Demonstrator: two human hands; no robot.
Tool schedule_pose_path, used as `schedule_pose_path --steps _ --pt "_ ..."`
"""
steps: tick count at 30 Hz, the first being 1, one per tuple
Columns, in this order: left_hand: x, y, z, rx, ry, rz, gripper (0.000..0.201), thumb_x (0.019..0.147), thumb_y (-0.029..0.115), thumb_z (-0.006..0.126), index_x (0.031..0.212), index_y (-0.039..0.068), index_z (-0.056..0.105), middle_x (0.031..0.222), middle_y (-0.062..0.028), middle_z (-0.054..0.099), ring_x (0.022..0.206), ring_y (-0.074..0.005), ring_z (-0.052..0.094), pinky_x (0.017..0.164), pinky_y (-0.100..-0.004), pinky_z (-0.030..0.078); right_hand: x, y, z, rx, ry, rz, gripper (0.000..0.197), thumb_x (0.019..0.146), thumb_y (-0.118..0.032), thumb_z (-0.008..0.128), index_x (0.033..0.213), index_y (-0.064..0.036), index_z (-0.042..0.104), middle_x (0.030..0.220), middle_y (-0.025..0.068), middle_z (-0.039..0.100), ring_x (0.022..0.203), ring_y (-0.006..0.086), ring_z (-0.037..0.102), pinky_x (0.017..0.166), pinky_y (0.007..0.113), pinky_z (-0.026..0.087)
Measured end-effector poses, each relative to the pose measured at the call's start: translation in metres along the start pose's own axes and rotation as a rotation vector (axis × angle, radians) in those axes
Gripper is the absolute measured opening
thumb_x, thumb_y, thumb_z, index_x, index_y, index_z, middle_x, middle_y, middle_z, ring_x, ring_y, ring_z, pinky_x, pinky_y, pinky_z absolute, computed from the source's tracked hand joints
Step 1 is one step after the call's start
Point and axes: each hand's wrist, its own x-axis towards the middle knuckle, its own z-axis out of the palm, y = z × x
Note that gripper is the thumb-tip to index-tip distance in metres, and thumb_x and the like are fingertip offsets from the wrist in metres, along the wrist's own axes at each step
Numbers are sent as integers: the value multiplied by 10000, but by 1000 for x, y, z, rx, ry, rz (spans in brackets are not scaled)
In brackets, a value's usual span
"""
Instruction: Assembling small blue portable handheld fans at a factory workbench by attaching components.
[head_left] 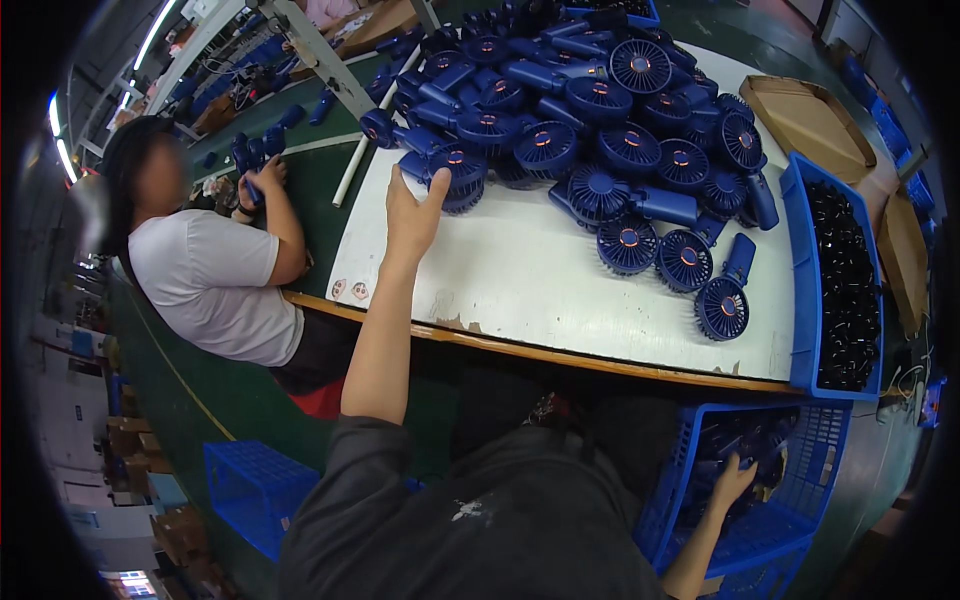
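Note:
My left hand (pixel 412 215) reaches to the left edge of a heap of dark blue handheld fans (pixel 630 150) on the white table. Its thumb and fingers are around one handheld fan (pixel 460 182); the thumb lies against its round head, and some fingers are hidden behind it. Low on the right, my right hand (pixel 736 482) is inside a blue plastic crate (pixel 660 500), thumb and fingers apart. It rests at several dark blue fans (pixel 735 432) in there; whether it touches one is hard to see.
A blue bin (pixel 800 270) of small black parts stands at the table's right edge, with open cardboard boxes (pixel 805 115) behind. On my left a co-worker (pixel 215 250) in a white shirt handles fans. Another blue crate (pixel 262 490) sits on the green floor.

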Motion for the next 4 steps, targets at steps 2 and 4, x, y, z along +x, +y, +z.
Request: schedule_pose_path --steps 2,4 --pt "16 -15 14 304 48 81 994 831 557 720 1434 -137 343 1360 -327 501 1305 -434 470 1114 -460 349 11 86 -24 -269 12 187 609 820 -195 718 1288 143 525 1268 288 599 1188 367 575 1053 380 404" --pt "17 -1 24 375 -18 93 1035 795 624 718 1491 -40 339 1385 -318 481 1330 -447 437 1120 -470 342 10 115 -32 -351 -40 306 625 791 -191 738 1303 110 543 1270 294 607 1189 372 586 1053 383 406"
